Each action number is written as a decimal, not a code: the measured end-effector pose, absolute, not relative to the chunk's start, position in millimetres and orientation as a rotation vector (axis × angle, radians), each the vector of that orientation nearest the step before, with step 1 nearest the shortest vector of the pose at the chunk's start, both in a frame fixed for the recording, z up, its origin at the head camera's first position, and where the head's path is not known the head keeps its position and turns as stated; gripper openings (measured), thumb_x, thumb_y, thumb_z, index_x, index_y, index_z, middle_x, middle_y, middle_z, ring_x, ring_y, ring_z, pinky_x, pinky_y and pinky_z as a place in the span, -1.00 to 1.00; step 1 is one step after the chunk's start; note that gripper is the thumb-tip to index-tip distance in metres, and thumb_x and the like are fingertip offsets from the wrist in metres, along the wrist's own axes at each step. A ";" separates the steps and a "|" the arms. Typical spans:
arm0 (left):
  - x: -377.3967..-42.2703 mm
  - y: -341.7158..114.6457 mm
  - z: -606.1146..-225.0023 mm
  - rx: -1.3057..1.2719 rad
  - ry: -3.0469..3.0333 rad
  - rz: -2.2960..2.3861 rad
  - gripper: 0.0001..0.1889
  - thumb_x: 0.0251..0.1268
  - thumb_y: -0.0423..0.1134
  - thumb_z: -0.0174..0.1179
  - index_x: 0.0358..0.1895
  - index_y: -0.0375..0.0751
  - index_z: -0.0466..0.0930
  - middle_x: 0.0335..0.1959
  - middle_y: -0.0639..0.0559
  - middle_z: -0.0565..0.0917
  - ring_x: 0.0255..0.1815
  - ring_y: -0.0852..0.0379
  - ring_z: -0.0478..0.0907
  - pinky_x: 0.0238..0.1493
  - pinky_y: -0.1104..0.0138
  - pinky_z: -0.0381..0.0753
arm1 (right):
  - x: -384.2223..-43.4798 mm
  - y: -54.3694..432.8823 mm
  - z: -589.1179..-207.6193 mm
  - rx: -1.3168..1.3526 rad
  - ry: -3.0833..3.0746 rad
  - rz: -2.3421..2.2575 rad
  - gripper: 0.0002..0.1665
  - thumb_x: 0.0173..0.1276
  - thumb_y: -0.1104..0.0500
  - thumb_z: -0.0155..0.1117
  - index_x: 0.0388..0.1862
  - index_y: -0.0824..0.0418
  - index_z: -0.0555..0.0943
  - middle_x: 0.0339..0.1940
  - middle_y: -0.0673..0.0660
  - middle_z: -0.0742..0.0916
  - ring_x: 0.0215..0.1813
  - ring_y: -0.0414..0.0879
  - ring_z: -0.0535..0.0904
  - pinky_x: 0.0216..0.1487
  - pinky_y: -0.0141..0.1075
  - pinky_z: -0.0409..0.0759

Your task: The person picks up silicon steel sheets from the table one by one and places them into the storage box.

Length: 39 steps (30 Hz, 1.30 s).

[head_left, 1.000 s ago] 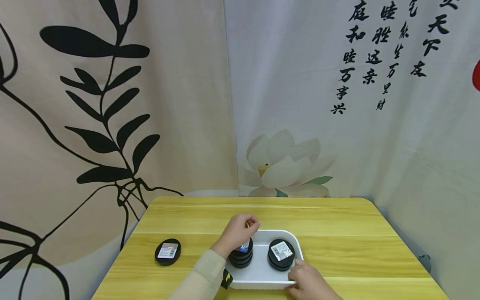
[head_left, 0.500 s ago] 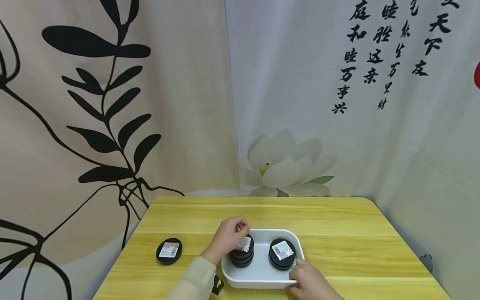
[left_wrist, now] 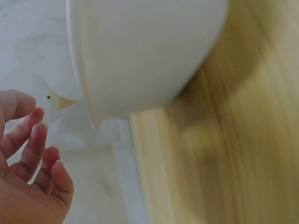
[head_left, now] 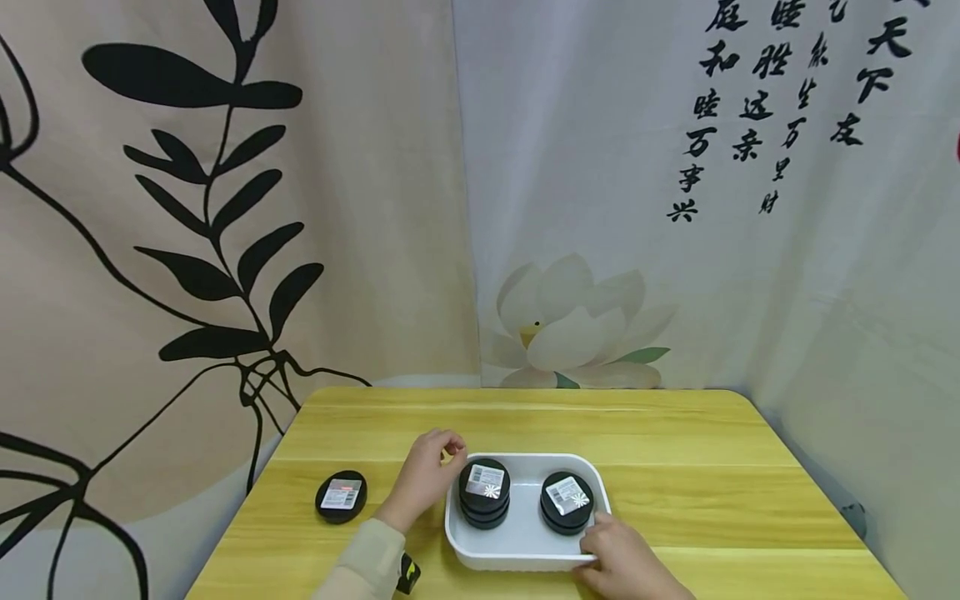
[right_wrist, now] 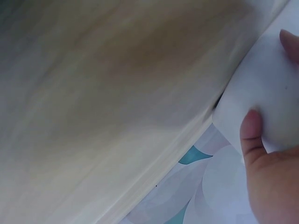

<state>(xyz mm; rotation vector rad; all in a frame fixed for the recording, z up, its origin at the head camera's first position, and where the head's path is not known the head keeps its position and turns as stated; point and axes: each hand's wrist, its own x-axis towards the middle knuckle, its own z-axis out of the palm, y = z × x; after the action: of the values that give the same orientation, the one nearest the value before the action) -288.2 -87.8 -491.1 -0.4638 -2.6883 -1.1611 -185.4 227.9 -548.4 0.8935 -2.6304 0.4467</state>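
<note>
A white tray [head_left: 517,563] sits near the front of the table. In its left part is a stack of round black discs [head_left: 484,493] with a silver label on top; a second stack of black discs [head_left: 566,503] is in its right part. My left hand [head_left: 426,477] hovers by the tray's left rim, its fingers loosely bent and holding nothing. In the left wrist view, the left fingertips [left_wrist: 39,116] are apart from the tray wall. My right hand [head_left: 628,557] grips the tray's near right corner, thumb and a finger against its wall in the right wrist view.
A single labelled black disc [head_left: 341,497] lies left of the tray on the wooden table [head_left: 652,442]. A black device with a yellow mark [head_left: 407,573] shows at my left wrist. Behind the table hangs a printed curtain [head_left: 375,208].
My left hand has moved left, away from over the left stack, uncovering its label. The right hand keeps its hold on the tray corner. The discs stay in their places.
</note>
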 end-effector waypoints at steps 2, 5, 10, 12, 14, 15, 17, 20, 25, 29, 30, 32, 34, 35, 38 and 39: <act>-289.1 -92.0 -494.1 -0.452 -2.692 -1.149 -0.93 0.40 -0.16 0.25 -0.26 -0.02 0.64 -0.30 0.16 0.56 -0.18 0.15 0.46 -0.13 0.31 0.53 | -185.6 228.1 -548.3 0.893 -2.624 0.447 -0.60 -0.11 0.03 0.57 -0.76 -0.12 0.44 -0.65 -0.32 0.35 -0.42 -0.37 0.26 -0.39 -0.53 0.21; -290.8 -97.3 -498.0 -0.440 -2.696 -1.129 -0.90 0.40 -0.12 0.26 -0.26 -0.03 0.64 -0.30 0.16 0.55 -0.20 0.16 0.45 -0.16 0.32 0.51 | -185.7 228.0 -547.6 0.887 -2.632 0.456 -0.61 -0.10 0.03 0.57 -0.75 -0.12 0.45 -0.66 -0.33 0.36 -0.41 -0.37 0.27 -0.39 -0.53 0.23; -293.4 -105.7 -502.1 -0.451 -2.674 -1.104 -0.88 0.37 -0.14 0.29 -0.23 -0.09 0.64 -0.31 0.11 0.56 -0.25 0.10 0.46 -0.21 0.32 0.48 | -185.8 227.8 -547.4 0.881 -2.660 0.464 -0.61 -0.08 0.02 0.57 -0.75 -0.13 0.46 -0.66 -0.34 0.37 -0.40 -0.37 0.28 -0.38 -0.52 0.26; -293.9 -108.9 -502.7 -0.449 -2.671 -1.096 -0.91 0.36 -0.17 0.30 -0.22 -0.09 0.64 -0.30 0.08 0.56 -0.25 0.05 0.48 -0.22 0.31 0.47 | -185.7 228.1 -547.5 0.876 -2.669 0.460 -0.61 -0.08 0.01 0.58 -0.74 -0.13 0.46 -0.66 -0.34 0.37 -0.40 -0.37 0.28 -0.38 -0.52 0.26; -293.9 -112.5 -503.7 -0.433 -2.680 -1.090 -0.93 0.35 -0.19 0.29 -0.21 -0.07 0.64 -0.29 0.05 0.57 -0.25 0.02 0.49 -0.23 0.30 0.47 | -185.6 228.1 -547.1 0.871 -2.678 0.467 -0.61 -0.07 0.01 0.58 -0.74 -0.12 0.46 -0.66 -0.34 0.36 -0.40 -0.37 0.27 -0.38 -0.51 0.26; -293.7 -114.3 -504.1 -0.418 -2.690 -1.093 -0.94 0.35 -0.20 0.29 -0.20 -0.05 0.63 -0.27 0.04 0.57 -0.24 0.01 0.49 -0.22 0.29 0.47 | -185.7 228.0 -546.9 0.870 -2.681 0.470 -0.61 -0.07 0.01 0.58 -0.74 -0.12 0.46 -0.66 -0.34 0.36 -0.40 -0.37 0.27 -0.37 -0.51 0.26; -293.1 -118.3 -505.0 -0.391 -2.710 -1.087 -0.94 0.35 -0.20 0.28 -0.18 -0.03 0.63 -0.24 0.02 0.57 -0.21 0.00 0.49 -0.21 0.26 0.47 | -185.8 227.9 -546.3 0.868 -2.687 0.473 -0.62 -0.06 0.02 0.57 -0.73 -0.12 0.47 -0.67 -0.33 0.36 -0.40 -0.37 0.27 -0.37 -0.51 0.26; -292.5 -125.3 -508.3 -0.352 -2.737 -1.062 -0.89 0.36 -0.19 0.27 -0.12 -0.05 0.64 -0.20 -0.01 0.58 -0.14 0.01 0.47 -0.15 0.19 0.48 | -186.0 227.8 -545.9 0.871 -2.688 0.475 -0.62 -0.07 0.03 0.57 -0.74 -0.11 0.47 -0.67 -0.33 0.36 -0.40 -0.37 0.27 -0.37 -0.51 0.26; -290.4 -139.5 -516.9 -0.295 -2.770 -0.943 -0.82 0.35 -0.17 0.28 -0.03 -0.06 0.64 -0.12 -0.04 0.59 0.00 -0.04 0.48 -0.04 0.07 0.53 | -185.9 227.8 -546.5 0.878 -2.685 0.454 -0.62 -0.08 0.03 0.57 -0.74 -0.12 0.46 -0.67 -0.34 0.34 -0.40 -0.37 0.25 -0.37 -0.53 0.23; -289.1 -151.9 -523.8 -0.241 -2.806 -0.854 -0.71 0.36 -0.14 0.27 0.09 -0.08 0.63 0.01 -0.09 0.60 0.14 -0.15 0.48 0.07 -0.05 0.55 | -185.6 227.7 -545.3 0.871 -2.708 0.474 -0.64 -0.06 0.03 0.57 -0.72 -0.11 0.49 -0.65 -0.33 0.35 -0.39 -0.37 0.25 -0.36 -0.53 0.24; -289.0 -155.0 -525.4 -0.228 -2.813 -0.840 -0.68 0.36 -0.12 0.27 0.12 -0.09 0.63 0.04 -0.10 0.59 0.17 -0.17 0.47 0.09 -0.08 0.54 | -185.6 227.5 -545.0 0.871 -2.709 0.476 -0.65 -0.06 0.03 0.57 -0.72 -0.11 0.49 -0.65 -0.33 0.36 -0.39 -0.37 0.25 -0.37 -0.53 0.24; -288.8 -161.2 -528.6 -0.197 -2.833 -0.803 -0.62 0.35 -0.10 0.27 0.18 -0.11 0.60 0.11 -0.13 0.58 0.22 -0.22 0.44 0.14 -0.14 0.51 | -185.5 227.2 -544.6 0.872 -2.709 0.480 -0.65 -0.05 0.03 0.56 -0.71 -0.10 0.50 -0.65 -0.33 0.36 -0.40 -0.38 0.25 -0.37 -0.53 0.23; -288.4 -167.3 -531.5 -0.178 -2.843 -0.766 -0.59 0.35 -0.09 0.29 0.21 -0.12 0.59 0.14 -0.16 0.57 0.25 -0.26 0.42 0.16 -0.18 0.46 | -185.3 226.9 -544.7 0.878 -2.694 0.466 -0.64 -0.06 0.02 0.57 -0.72 -0.11 0.49 -0.65 -0.33 0.35 -0.40 -0.38 0.25 -0.37 -0.54 0.21; -288.3 -169.9 -533.1 -0.163 -2.849 -0.753 -0.57 0.34 -0.08 0.29 0.23 -0.12 0.58 0.15 -0.17 0.57 0.25 -0.27 0.42 0.16 -0.20 0.43 | -185.3 226.9 -544.9 0.881 -2.688 0.462 -0.63 -0.06 0.02 0.57 -0.72 -0.11 0.48 -0.65 -0.33 0.35 -0.41 -0.38 0.24 -0.37 -0.54 0.21; -286.7 -177.3 -536.2 -0.119 -2.867 -0.723 -0.51 0.33 -0.05 0.30 0.28 -0.12 0.56 0.19 -0.19 0.56 0.29 -0.29 0.39 0.19 -0.25 0.35 | -185.2 226.9 -545.3 0.884 -2.681 0.463 -0.63 -0.07 0.02 0.57 -0.73 -0.10 0.47 -0.65 -0.33 0.34 -0.41 -0.37 0.24 -0.37 -0.54 0.21; -285.9 -179.7 -536.8 -0.104 -2.873 -0.717 -0.49 0.32 -0.03 0.30 0.29 -0.12 0.55 0.20 -0.19 0.55 0.30 -0.30 0.38 0.20 -0.27 0.32 | -185.3 226.9 -545.3 0.883 -2.683 0.465 -0.63 -0.07 0.02 0.57 -0.73 -0.10 0.48 -0.65 -0.33 0.35 -0.41 -0.37 0.25 -0.37 -0.54 0.22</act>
<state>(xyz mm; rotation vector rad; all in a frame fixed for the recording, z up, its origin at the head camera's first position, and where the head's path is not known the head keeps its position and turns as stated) -285.9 -179.7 -536.8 -0.1040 -2.8726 -0.7173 -185.3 226.9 -545.3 0.8831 -2.6831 0.4649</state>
